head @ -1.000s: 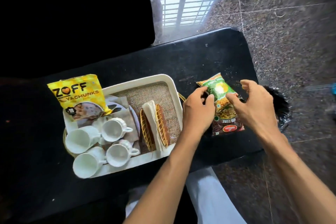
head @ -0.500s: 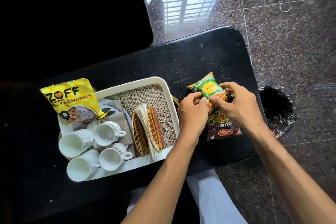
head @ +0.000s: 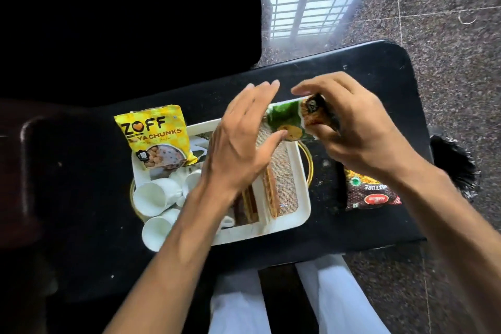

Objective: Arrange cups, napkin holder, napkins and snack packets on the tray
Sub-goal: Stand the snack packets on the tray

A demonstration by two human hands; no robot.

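Note:
My right hand point(head: 360, 130) is shut on a green snack packet point(head: 290, 122) and holds it in the air above the far right corner of the white tray point(head: 305, 198). My left hand point(head: 238, 144) is beside the packet's left end with fingers spread; its thumb is at the packet's lower edge. On the tray lie a yellow ZOFF packet point(head: 157, 138), white cups point(head: 154, 195) on their sides, and a wicker napkin holder point(head: 271, 198) with a napkin, partly hidden by my left arm. A dark mixture packet point(head: 371, 192) lies on the table right of the tray.
The tray sits on a small black table point(head: 379, 84) with rounded corners. A black bag point(head: 458, 168) is off the table's right edge. A dark chair stands at the far left, and speckled stone floor point(head: 433, 22) lies around.
The green packet has been lifted off the dark mixture packet and carried left toward the tray. My left hand has loosened from it and spread its fingers over the tray.

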